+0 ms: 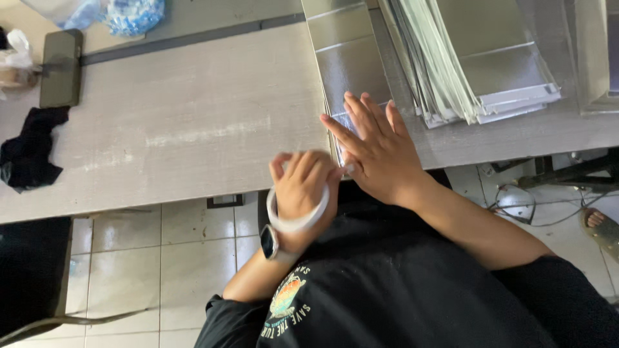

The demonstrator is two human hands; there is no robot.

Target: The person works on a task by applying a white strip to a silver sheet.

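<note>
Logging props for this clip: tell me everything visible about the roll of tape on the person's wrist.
The tape roll is a thin white ring, plastic-looking, with a wide open middle. It hangs loosely around the left hand like a bracelet, just above a dark wristwatch. The fingers curl above it, apparently pinching a short white strip that runs toward the right hand, which lies flat on a silvery sheet at the table edge.

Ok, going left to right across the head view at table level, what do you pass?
Black cloth → dark phone → bare grey tabletop → left hand with a roll of white tape → right hand flat on a silver sheet → stack of silver sheets.
</note>
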